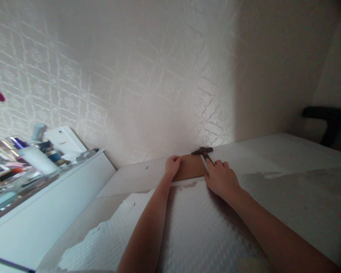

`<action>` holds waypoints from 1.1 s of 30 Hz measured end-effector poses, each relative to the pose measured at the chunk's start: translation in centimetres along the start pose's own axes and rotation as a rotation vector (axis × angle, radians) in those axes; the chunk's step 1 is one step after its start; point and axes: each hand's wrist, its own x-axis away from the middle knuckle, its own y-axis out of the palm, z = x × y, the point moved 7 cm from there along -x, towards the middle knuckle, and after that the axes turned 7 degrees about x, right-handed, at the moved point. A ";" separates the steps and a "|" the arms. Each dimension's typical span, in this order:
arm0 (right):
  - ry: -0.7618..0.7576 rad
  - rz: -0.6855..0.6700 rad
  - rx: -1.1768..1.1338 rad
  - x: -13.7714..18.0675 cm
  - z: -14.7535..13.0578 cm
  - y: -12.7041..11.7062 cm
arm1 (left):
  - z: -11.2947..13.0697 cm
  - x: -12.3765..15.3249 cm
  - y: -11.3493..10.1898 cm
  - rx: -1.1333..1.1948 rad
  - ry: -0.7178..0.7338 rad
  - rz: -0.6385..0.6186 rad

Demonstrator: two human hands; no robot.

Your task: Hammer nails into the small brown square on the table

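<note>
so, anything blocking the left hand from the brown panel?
Nothing visible: the left hand is already at the left end of the brown panel. The hammer, handle in the right hand, is over at the panel's right end, not between them.

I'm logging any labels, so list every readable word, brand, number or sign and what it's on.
No readable text anywhere.
White box: small dark marks, too small to read.
White cylinder and clutter around it: too blurred to read.
Hammer and brown board: no lettering visible.
</note>
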 end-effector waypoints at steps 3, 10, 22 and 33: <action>0.064 -0.055 0.014 0.0 0.6 0.3 | 0.2 0.2 -0.3 -0.026 0.000 0.022; 0.107 -0.144 -0.029 -0.1 1.2 0.7 | 0.6 0.9 -1.0 -0.062 -0.013 0.076; 0.086 -0.166 -0.078 -0.9 1.7 1.0 | 6.4 7.3 -0.3 -0.300 0.044 -0.118; 0.071 -0.138 -0.138 -1.6 2.7 1.3 | 7.3 12.6 1.7 -0.559 0.156 -0.383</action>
